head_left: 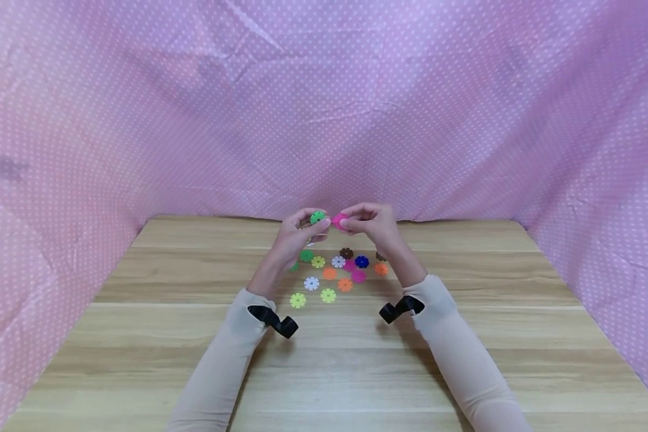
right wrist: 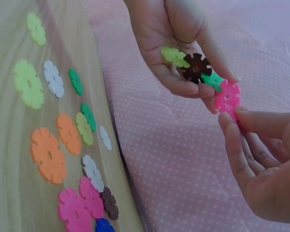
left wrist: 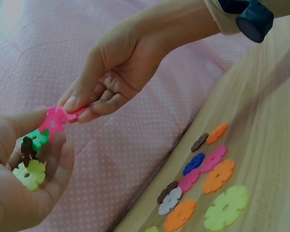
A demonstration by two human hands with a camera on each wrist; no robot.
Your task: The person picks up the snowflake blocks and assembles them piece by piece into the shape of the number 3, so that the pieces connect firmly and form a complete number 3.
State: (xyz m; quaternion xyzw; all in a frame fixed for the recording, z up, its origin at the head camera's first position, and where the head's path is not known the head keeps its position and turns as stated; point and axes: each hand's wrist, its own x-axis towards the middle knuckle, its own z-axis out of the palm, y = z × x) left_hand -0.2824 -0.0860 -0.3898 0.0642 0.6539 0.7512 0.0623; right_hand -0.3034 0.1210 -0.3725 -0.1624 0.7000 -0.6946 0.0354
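Above the far edge of the table, my left hand (head_left: 294,236) holds a short chain of slotted plastic discs, thumb and fingers curled about it. The right wrist view shows its links: a yellow disc (right wrist: 174,56), a brown disc (right wrist: 196,68), a green disc (right wrist: 213,81) and a pink disc (right wrist: 227,95). My left thumb and fingers grip near the green and pink links. Between thumb and fingertips, my right hand (head_left: 380,230) pinches another pink disc (left wrist: 76,115), which meets the chain's pink end. Its far part is hidden by those fingers.
Loose discs lie scattered below the hands on the wooden table (head_left: 324,372), among them a blue disc (head_left: 362,261), an orange disc (head_left: 345,285), a white disc (head_left: 311,284) and a yellow-green disc (head_left: 298,300). A pink dotted cloth (head_left: 324,120) hangs behind and at both sides.
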